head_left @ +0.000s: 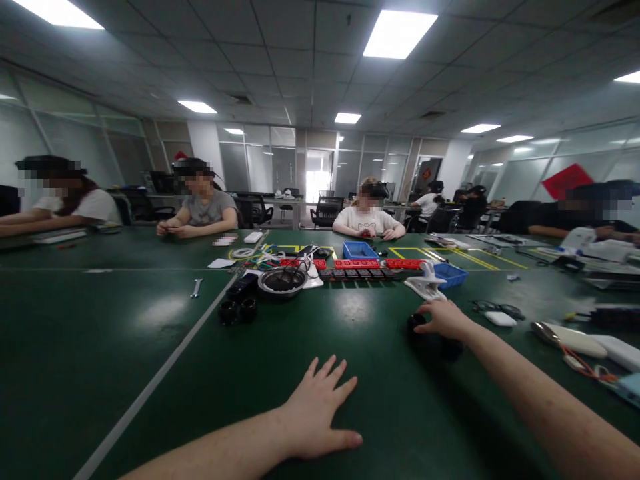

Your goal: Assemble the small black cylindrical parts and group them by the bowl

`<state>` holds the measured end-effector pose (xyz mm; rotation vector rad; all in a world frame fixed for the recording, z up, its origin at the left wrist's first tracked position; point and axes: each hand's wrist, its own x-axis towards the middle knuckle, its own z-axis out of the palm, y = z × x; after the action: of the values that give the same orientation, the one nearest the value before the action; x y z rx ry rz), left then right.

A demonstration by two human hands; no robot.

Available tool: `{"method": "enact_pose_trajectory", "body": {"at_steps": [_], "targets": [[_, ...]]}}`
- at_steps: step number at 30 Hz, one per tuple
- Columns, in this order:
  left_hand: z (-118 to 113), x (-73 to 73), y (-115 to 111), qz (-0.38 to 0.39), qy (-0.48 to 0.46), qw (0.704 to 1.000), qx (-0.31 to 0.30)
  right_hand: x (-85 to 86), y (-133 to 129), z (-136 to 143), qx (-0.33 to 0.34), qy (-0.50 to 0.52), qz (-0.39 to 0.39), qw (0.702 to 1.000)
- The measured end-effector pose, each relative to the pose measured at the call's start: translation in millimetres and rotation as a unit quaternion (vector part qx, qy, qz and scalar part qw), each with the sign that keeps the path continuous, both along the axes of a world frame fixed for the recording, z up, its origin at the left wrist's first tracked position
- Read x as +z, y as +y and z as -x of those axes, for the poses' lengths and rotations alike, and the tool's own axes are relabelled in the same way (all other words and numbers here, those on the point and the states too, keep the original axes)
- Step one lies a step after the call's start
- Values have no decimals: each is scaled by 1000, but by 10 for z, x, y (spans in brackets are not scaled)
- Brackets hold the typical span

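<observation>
My left hand (323,410) is spread flat over the green tabletop (350,347), its fingers apart and nothing in it. Farther off to the right, my right hand (443,317) curls its thumb and fingers around a black round piece (416,323). Another dark piece (451,349) sits under that hand, partly hidden by the palm and wrist. Two similar short black cylinders (238,311) stand together left of centre, near a round black disc with a metal rim (283,281). Just beyond my right hand is a white clip-like stand (426,285).
Red power strips (357,264), a black strip (357,274) and blue trays (360,250) (450,273) line the middle. A wrench (197,288) lies left. White devices and cables (575,340) crowd the right edge. Several people (369,217) sit around the table.
</observation>
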<state>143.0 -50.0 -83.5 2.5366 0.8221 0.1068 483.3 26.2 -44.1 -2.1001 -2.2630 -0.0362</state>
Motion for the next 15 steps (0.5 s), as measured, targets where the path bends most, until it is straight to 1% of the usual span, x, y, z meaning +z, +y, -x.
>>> {"method": "enact_pose_trajectory", "body": {"at_steps": [2,4,6,7,9,10,11,12,14,15], "targets": [[9,4,-7,-3,-28,999,14,-32,36,288,52,21,5,998],[36,-13,3,-29,-86,995,50,-71,29,640,102,42,8,994],[79,-54,41,-75,-165,979,96,-86,-20,976,158,67,19,985],[105,-82,70,-97,-201,968,114,-80,-53,1114,200,106,36,973],[156,-138,145,-110,-253,951,138,-46,-107,1296,262,155,55,951],[179,-161,185,-100,-270,946,148,-29,-118,1338,274,173,45,945],[198,-179,224,-81,-281,943,157,-21,-114,1351,269,186,24,945],[213,-191,259,-57,-289,941,167,-26,-97,1340,241,199,-8,950],[232,-193,313,-12,-298,936,186,-90,-33,1278,133,230,-75,961],[237,-186,331,3,-300,934,194,-148,4,1238,70,249,-99,961]]}}
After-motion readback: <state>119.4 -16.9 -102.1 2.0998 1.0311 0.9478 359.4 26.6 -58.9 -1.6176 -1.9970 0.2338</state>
